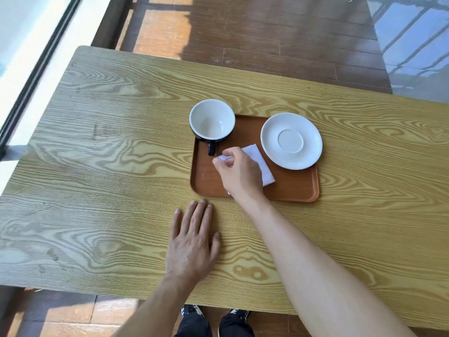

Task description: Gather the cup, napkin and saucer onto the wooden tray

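Observation:
A brown wooden tray [291, 188] lies on the table. A cup [212, 119], black outside and white inside, stands empty on the tray's far left corner with its handle towards me. A white saucer [291, 141] rests on the tray's far right corner, slightly over the edge. A folded white napkin [261, 161] lies in the tray's middle. My right hand [239, 172] is over the napkin, fingertips pinching its left end. My left hand [192, 242] lies flat on the table, fingers spread, just in front of the tray's near left corner.
The light wood-grain table [109, 154] spreads wide to the left and right of the tray. A window frame [36, 69] runs along the left. Dark wooden floor [279, 32] lies beyond the far edge. My shoes [213, 312] show under the near edge.

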